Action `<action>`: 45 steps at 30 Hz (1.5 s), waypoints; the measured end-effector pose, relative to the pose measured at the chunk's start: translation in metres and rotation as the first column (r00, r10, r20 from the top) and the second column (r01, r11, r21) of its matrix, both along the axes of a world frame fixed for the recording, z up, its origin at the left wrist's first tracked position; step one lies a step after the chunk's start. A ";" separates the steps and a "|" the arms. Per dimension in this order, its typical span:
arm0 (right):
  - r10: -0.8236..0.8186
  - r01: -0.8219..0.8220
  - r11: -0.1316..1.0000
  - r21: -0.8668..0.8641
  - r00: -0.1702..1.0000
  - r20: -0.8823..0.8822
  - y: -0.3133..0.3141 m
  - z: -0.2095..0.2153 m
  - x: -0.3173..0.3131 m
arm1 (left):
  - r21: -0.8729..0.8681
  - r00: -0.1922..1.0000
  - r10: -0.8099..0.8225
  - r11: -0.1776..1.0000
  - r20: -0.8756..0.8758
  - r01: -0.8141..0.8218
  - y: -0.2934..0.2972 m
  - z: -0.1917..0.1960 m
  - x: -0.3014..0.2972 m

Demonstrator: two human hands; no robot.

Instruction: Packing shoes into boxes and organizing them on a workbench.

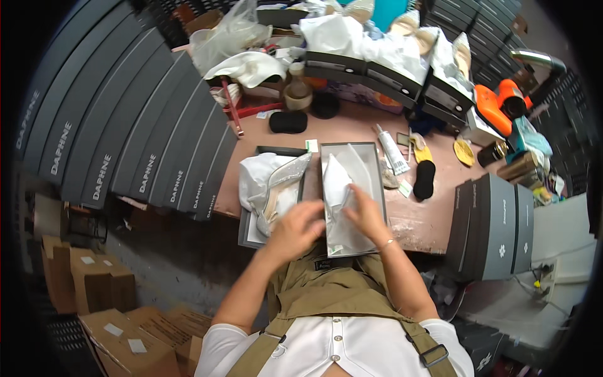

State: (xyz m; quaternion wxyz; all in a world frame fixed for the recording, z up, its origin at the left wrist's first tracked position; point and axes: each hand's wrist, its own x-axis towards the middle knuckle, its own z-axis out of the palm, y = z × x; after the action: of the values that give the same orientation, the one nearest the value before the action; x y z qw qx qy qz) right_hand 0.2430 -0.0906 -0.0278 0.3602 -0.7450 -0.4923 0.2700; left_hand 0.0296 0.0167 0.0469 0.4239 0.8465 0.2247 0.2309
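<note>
Two shallow shoe boxes lie side by side at the table's near edge. In the left box (pixel 250 237), a pale, glittery pointed shoe (pixel 289 176) sits in white tissue paper (pixel 256 173). The right tray (pixel 380 188), grey-rimmed, is lined with tissue and holds a white paper-wrapped bundle (pixel 337 179); what is inside it is hidden. My left hand (pixel 295 229) hovers over the near right side of the left box, fingers loosely apart and slightly blurred, holding nothing. Over the right tray, my right hand (pixel 367 217) touches the tissue beside the bundle, thumb and fingers spread.
Dark shoe boxes (pixel 144 125) stand in a long row at the left, others (pixel 493 226) at the right. Open boxes with tissue and shoes (pixel 392 78) line the back. A white tube (pixel 392 149), black pads (pixel 424 179) and an orange tool (pixel 493 110) lie around the table (pixel 414 226).
</note>
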 end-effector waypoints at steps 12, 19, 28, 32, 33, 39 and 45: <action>0.186 -0.112 0.976 -0.185 0.874 0.450 -0.006 0.035 -0.036 | 0.015 0.994 0.103 0.995 -0.032 -0.103 -0.071 -0.060 -0.017; 0.138 -0.081 0.974 -0.211 0.954 0.268 -0.004 -0.021 -0.013 | -0.293 0.962 0.238 0.937 0.130 -0.192 -0.059 -0.041 -0.013; -0.072 0.202 0.979 0.008 0.387 -0.919 0.009 0.038 0.001 | -0.035 0.996 0.020 0.999 0.092 -0.017 -0.035 -0.017 0.022; 0.136 -0.121 0.991 0.063 0.924 -0.358 0.004 0.040 0.026 | -0.665 0.924 0.237 0.746 0.300 0.025 0.002 0.002 0.030; 0.199 -0.193 0.980 0.051 0.963 -0.181 0.009 0.068 0.023 | -0.590 0.924 0.230 0.807 0.306 -0.005 0.011 0.007 0.035; 0.126 -0.238 0.947 0.217 0.893 0.432 0.024 0.111 0.031 | -0.181 0.943 0.277 0.953 0.184 -0.244 0.010 -0.027 0.018; 0.081 -0.165 0.940 0.299 0.958 0.277 -0.003 0.123 0.029 | 0.052 0.896 -0.113 0.987 -0.430 0.150 -0.058 -0.076 -0.048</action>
State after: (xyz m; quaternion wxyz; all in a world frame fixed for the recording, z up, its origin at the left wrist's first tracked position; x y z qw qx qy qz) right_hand 0.2724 -0.0935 0.0954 0.3903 -0.6734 -0.6183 0.1089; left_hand -0.0188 -0.0412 -0.0287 0.3432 0.9068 0.2440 0.0208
